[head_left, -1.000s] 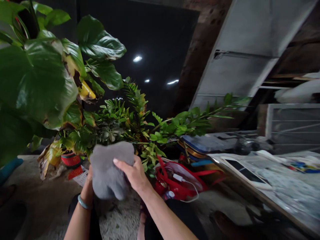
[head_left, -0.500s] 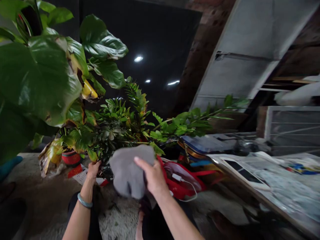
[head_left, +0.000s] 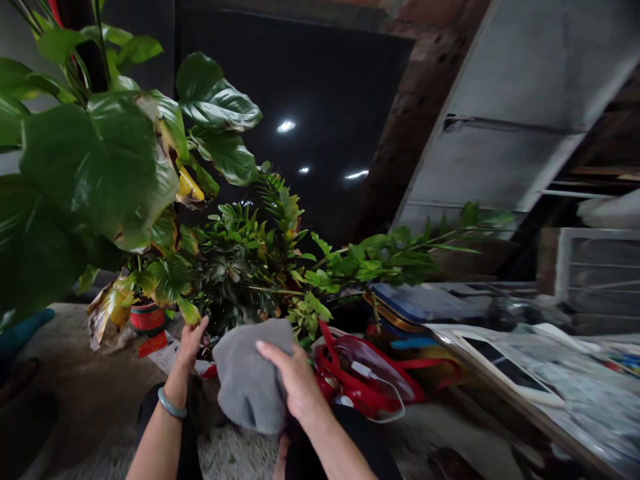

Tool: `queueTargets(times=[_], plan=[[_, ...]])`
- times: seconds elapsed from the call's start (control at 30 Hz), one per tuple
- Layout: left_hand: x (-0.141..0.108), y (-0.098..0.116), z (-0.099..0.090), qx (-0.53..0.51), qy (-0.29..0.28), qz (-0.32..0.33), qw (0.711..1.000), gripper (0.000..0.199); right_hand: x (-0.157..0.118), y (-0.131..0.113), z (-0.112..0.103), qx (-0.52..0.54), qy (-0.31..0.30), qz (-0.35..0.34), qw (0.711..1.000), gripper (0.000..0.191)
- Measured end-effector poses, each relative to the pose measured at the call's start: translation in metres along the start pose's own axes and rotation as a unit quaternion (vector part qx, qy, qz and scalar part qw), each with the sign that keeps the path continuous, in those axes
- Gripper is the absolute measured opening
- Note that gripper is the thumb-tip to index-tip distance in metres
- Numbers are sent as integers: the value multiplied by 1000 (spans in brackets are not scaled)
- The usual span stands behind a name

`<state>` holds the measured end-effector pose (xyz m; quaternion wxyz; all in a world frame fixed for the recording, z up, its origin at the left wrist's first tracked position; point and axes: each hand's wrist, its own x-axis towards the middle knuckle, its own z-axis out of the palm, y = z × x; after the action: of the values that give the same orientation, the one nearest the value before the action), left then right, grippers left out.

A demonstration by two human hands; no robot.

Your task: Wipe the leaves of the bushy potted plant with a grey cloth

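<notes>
A soft grey cloth (head_left: 250, 380) hangs in front of me, its lower edge folded. My right hand (head_left: 293, 380) is closed on its right side, with the thumb lying across the front. To the left, my left hand (head_left: 190, 343), with a pale bangle on the wrist, reaches up to the low foliage. Its fingers look closed at the base of the plants, just under a yellow-green leaf (head_left: 189, 311); what they hold is hidden. Bushy green plants (head_left: 250, 240) stand right beyond both hands.
A large-leaved plant (head_left: 105, 167) rises at left above a red pot (head_left: 149, 319). A printed paper (head_left: 167, 353) lies on the floor. At right are a red bag (head_left: 370, 373) with a white cable, and a table holding a white tablet (head_left: 505, 367). Another person's foot (head_left: 20, 377) shows far left.
The view has tilted up and shifted left slightly, so the plants sit lower and farther right. The grey cloth has moved down and a little left with my right hand. My left hand stays by the foliage.
</notes>
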<state>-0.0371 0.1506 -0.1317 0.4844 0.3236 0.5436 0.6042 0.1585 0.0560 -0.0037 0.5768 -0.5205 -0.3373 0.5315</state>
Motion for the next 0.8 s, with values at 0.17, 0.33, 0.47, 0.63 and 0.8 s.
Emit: queueTargets(times=[0.17,0.33,0.47,0.63,0.8], plan=[[-3,-2,4,55,-15,46,997,41,29,-66,21,175,112,-163,964,51],[-6,-6,1,47,-5,50,998,34,38,-10,39,85,14,-24,996,38],[-11,-7,-5,45,-13,60,997,25,6,44,16,-19,-69,50,996,24],[-14,-6,-3,76,-33,47,995,30,15,-12,-1,55,80,-62,993,46],[-22,-9,7,57,-33,32,997,34,69,-47,18,150,135,-96,975,45]])
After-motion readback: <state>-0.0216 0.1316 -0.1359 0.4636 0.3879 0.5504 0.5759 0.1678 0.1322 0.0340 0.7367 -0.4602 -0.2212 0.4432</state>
